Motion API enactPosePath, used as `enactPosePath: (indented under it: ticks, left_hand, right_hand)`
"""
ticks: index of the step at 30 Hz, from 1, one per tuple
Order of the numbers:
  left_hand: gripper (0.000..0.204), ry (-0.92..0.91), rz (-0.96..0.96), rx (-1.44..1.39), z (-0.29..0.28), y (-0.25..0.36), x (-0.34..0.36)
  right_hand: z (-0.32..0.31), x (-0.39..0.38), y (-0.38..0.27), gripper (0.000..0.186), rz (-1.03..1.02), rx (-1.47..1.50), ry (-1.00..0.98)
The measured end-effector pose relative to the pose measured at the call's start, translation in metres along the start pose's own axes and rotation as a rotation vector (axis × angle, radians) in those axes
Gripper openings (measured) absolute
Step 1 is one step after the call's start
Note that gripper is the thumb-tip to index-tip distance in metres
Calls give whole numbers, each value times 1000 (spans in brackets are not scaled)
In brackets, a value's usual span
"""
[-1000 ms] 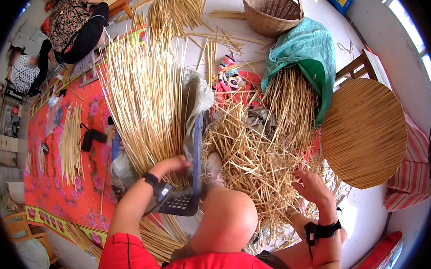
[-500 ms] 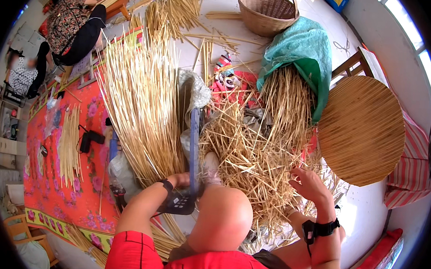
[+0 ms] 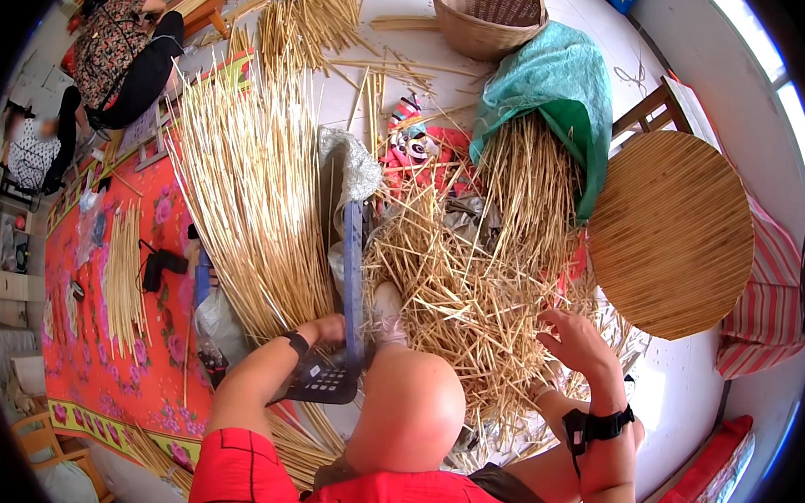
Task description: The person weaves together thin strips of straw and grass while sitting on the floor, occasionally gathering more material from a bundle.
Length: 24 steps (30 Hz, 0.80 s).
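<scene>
My left hand [image 3: 321,329] is curled round the lower end of a fanned bundle of long straight reeds [image 3: 250,198], right beside an upright blue bar [image 3: 353,276]. A black gridded plastic piece [image 3: 324,384] lies just below that hand. My right hand [image 3: 580,345] hovers with fingers spread over a tangled heap of loose straw [image 3: 474,283] and grips nothing. My bent knee [image 3: 408,411] sits between the two hands. Both wrists wear black bands.
A round woven mat [image 3: 672,234] lies at the right, and a teal cloth [image 3: 556,96] covers a straw sheaf. A wicker basket [image 3: 487,19] stands at the top. A red flowered mat [image 3: 107,327] with more reeds lies at the left. Two people [image 3: 121,55] sit at the far left.
My left hand slid slightly down and right along the base of the reed bundle. My right hand stayed over the loose straw.
</scene>
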State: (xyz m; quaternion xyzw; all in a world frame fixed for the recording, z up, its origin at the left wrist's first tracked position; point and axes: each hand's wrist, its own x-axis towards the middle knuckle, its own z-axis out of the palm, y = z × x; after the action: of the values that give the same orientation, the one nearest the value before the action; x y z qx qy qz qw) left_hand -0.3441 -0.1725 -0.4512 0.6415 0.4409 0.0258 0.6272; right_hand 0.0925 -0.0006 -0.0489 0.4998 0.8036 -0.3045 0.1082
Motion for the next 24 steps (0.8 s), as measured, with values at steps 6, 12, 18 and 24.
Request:
enactPosePath:
  ticks: [6,12,18,24]
  left_hand:
    - [29,-188,-94,161,13,-40,-18]
    - [32,-161,-63,87,30,-4,-30]
    - [28,-82,-172,359,-42,154,-58]
    - [29,542,-173,356,-136,272,-122]
  right_hand:
    - [2,2,0,34,24,6,-25]
    - [4,3,0,34,-39,22,-26]
    - [7,-10,22,33,-79,-10,77]
    - [1,-8,21,29,-74,82,57]
